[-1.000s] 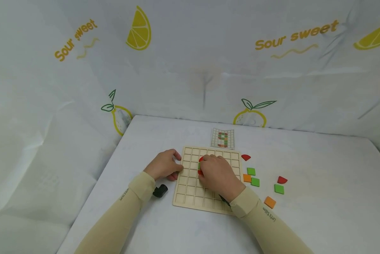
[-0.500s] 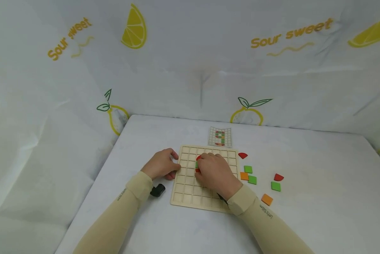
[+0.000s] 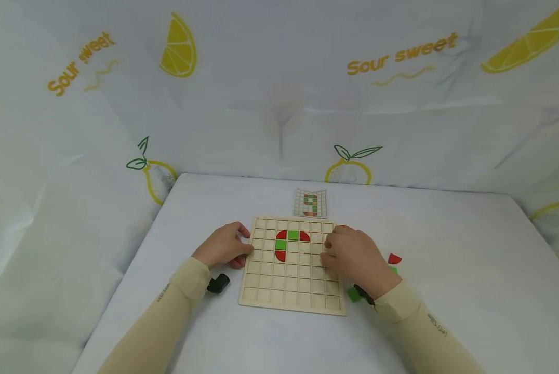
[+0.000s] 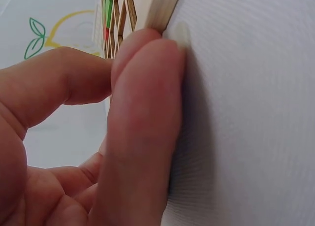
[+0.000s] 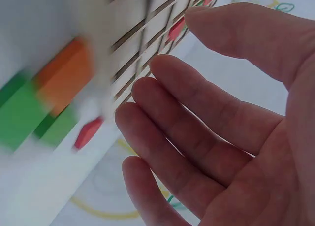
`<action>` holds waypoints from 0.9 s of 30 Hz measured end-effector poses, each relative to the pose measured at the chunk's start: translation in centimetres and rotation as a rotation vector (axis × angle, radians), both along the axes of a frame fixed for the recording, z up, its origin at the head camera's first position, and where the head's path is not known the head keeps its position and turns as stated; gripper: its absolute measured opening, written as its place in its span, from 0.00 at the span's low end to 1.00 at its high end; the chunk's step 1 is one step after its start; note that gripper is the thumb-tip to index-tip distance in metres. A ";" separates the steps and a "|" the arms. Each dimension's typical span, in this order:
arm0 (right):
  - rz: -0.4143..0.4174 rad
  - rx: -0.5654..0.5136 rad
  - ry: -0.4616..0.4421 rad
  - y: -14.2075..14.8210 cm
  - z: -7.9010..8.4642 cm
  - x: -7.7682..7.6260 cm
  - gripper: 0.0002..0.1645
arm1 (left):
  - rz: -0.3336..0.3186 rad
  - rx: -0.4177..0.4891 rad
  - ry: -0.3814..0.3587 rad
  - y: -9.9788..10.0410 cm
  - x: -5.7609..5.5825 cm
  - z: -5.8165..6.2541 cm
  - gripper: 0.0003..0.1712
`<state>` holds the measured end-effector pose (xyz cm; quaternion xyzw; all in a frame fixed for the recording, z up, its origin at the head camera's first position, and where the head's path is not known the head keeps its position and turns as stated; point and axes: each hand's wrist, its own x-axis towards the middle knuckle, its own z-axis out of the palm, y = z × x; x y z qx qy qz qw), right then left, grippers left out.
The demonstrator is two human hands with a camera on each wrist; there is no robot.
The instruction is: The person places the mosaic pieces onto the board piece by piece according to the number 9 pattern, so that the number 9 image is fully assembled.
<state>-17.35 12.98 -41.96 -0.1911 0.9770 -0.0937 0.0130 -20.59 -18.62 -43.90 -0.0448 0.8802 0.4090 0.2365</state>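
Note:
A square wooden grid board [image 3: 279,284] lies on the table. Near its top, red quarter-round tiles and green square tiles [image 3: 281,244] sit in the cells, with one red quarter tile [image 3: 280,256] lowest. At the board's left edge, my left hand [image 3: 223,246] rests with its thumb [image 4: 142,88] against the wooden side. My right hand [image 3: 359,259] hovers over the right edge, fingers loosely bent and spread from the thumb. Nothing lies between those fingers in the right wrist view, where an orange square tile [image 5: 66,76] and green tiles [image 5: 22,108] appear beside the board.
Behind the board lies a small pattern card [image 3: 310,203]. Right of my right hand are a red quarter tile [image 3: 394,258] and a partly covered green tile [image 3: 354,294]. A black object [image 3: 218,283] shows by my left wrist; a printed white cloth [image 3: 242,119] hangs behind.
My right hand has moved right, off the tiles on the board, uncovering them, to the right edge. It now covers some loose tiles. My left hand stays at the left edge; the view shifts slightly.

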 end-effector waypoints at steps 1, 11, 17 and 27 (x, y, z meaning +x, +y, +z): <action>-0.015 0.004 0.000 0.9 0.0 0.3 0.08 | 0.000 0.002 -0.002 0.0 0.0 0.0 0.20; -0.143 0.024 -0.081 8.7 0.5 3.1 0.16 | -0.003 0.037 -0.004 -0.2 0.1 0.0 0.22; -0.139 0.051 -0.068 11.0 -0.3 3.6 0.14 | 0.000 0.046 0.002 -0.3 0.2 -0.2 0.22; -0.126 0.051 -0.070 12.3 -1.2 3.7 0.13 | 0.008 0.053 -0.001 -0.2 0.1 -0.1 0.21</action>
